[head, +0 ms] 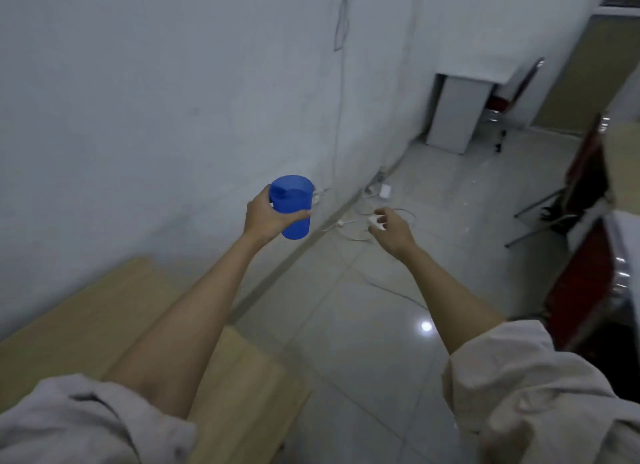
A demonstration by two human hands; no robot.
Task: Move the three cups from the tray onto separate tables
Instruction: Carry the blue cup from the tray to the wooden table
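Observation:
My left hand [265, 218] grips a blue plastic cup [292, 204] around its side, holding it upright in the air in front of the grey wall, beyond the far end of a light wooden table [104, 311]. My right hand [389, 226] hangs empty over the tiled floor to the right of the cup, fingers loosely apart. No tray and no other cups are in view.
A white table [460, 114] stands against the wall at the far right, with a red chair [502, 103] beside it. Another red chair [585, 290] and a second table's corner [623, 173] are at the right edge. White cables and a power strip [367, 207] lie on the floor by the wall.

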